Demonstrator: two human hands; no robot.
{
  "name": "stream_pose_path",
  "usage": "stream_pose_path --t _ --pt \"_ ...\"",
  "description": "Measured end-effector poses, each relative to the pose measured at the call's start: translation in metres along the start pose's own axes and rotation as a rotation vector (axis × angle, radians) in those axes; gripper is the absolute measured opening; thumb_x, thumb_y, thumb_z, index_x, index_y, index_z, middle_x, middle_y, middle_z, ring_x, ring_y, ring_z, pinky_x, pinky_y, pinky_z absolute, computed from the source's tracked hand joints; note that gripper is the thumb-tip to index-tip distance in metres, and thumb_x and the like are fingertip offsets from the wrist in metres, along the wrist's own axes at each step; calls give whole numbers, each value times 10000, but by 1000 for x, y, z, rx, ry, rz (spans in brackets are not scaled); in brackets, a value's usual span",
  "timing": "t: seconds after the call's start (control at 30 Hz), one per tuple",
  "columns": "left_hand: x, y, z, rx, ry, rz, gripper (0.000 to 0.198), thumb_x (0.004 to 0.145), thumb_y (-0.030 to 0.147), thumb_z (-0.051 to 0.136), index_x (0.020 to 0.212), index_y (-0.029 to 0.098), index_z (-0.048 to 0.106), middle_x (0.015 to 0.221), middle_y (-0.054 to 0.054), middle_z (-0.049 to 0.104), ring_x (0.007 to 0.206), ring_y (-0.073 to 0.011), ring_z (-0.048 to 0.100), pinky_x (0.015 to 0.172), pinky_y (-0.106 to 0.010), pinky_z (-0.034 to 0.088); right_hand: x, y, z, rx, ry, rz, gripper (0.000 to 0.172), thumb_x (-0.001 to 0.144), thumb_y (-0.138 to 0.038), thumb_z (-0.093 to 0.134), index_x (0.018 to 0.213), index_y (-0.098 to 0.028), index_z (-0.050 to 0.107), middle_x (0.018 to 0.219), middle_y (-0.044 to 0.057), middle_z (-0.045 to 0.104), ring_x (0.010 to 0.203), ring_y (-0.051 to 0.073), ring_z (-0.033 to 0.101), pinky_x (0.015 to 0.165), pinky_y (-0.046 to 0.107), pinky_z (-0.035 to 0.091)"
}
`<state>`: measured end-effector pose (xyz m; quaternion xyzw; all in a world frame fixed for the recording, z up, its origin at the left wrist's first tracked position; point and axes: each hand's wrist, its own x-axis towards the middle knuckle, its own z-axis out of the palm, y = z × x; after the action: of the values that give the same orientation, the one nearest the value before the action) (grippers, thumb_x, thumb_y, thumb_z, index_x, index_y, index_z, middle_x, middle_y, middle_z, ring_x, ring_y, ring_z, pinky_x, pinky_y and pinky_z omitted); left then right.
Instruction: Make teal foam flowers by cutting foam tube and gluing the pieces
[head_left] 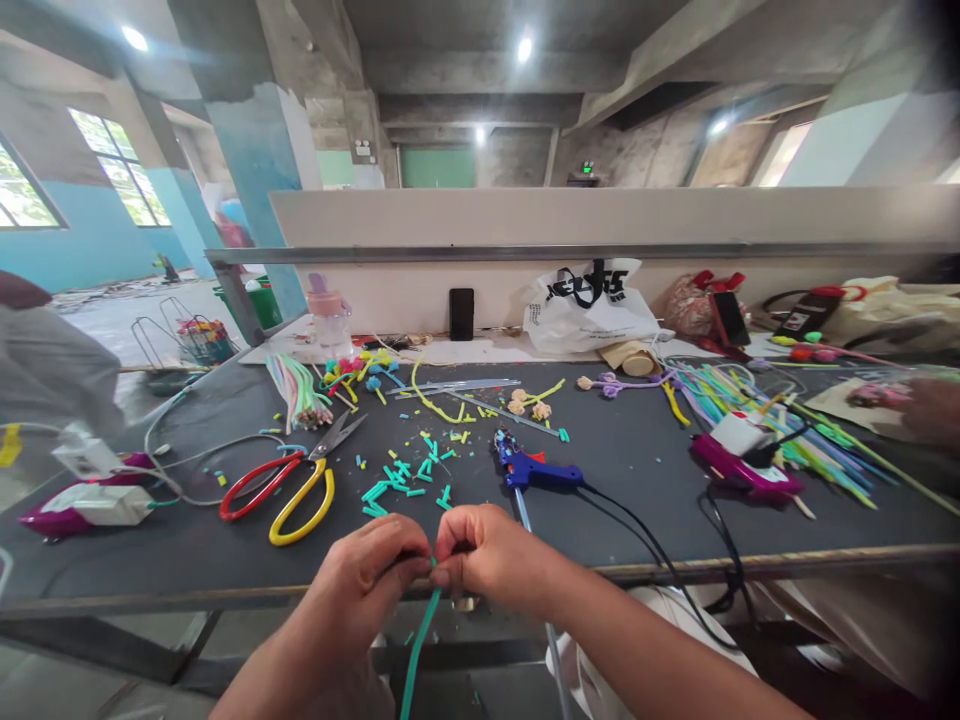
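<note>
My left hand (375, 565) and my right hand (480, 560) meet at the table's front edge, fingertips pinched around the upper end of a green strip (420, 650) that hangs down below the edge. Just beyond them lie several short green pieces (397, 475). Scissors with one red and one yellow handle (301, 505) rest open to the left. A blue glue gun (544, 474) lies right of the pieces, and a clear stick (523, 512) extends from it down behind my right wrist.
Power strips (112, 505) (742, 470) sit at both sides. Bundles of coloured strips (296, 395), a bottle (328, 315), a phone (461, 314) and a white bag (589, 310) stand or lie farther back. Another person's hand (934, 410) is at the far right.
</note>
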<state>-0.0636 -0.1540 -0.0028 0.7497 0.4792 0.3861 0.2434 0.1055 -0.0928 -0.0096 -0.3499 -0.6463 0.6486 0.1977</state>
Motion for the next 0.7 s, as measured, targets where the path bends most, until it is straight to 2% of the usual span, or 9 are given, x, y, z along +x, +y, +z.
stream_pose_path --t 0.23,0.37,0.47,0.57,0.7 --pt "-1 -10 1 -127 -147 -51 137 824 189 492 700 176 551 720 -6 587 675 -122 519 629 -207 407 0 -3 -4 122 -25 20 270 541 -247 740 634 -171 498 523 -58 572 473 79 511 475 198 384" --pt "-3 -12 9 -205 -41 -143 70 777 163 527 732 171 580 692 8 588 652 -118 528 603 -198 416 -2 -9 -6 88 -30 -49 289 590 -245 734 700 -174 477 585 -67 551 515 63 489 500 183 361" --pt "-5 -9 10 -162 6 -166 93 764 168 554 814 174 633 709 5 622 654 -124 560 601 -198 438 -3 -10 -6 74 -43 -135 331 618 -209 723 771 -191 430 616 -84 535 523 50 455 494 169 325" --pt "-7 -7 9 -24 47 -91 118 774 186 582 848 198 672 750 3 678 690 -128 607 637 -192 455 -1 -6 -4 66 -50 -154 371 637 -227 722 809 -204 393 617 -85 547 495 45 415 465 166 295" --pt "-10 -7 12 96 128 20 138 814 168 542 839 216 669 764 14 703 687 -110 636 627 -166 464 5 3 -3 177 -40 -163 446 617 -295 751 842 -214 374 585 -94 552 471 50 431 460 171 323"
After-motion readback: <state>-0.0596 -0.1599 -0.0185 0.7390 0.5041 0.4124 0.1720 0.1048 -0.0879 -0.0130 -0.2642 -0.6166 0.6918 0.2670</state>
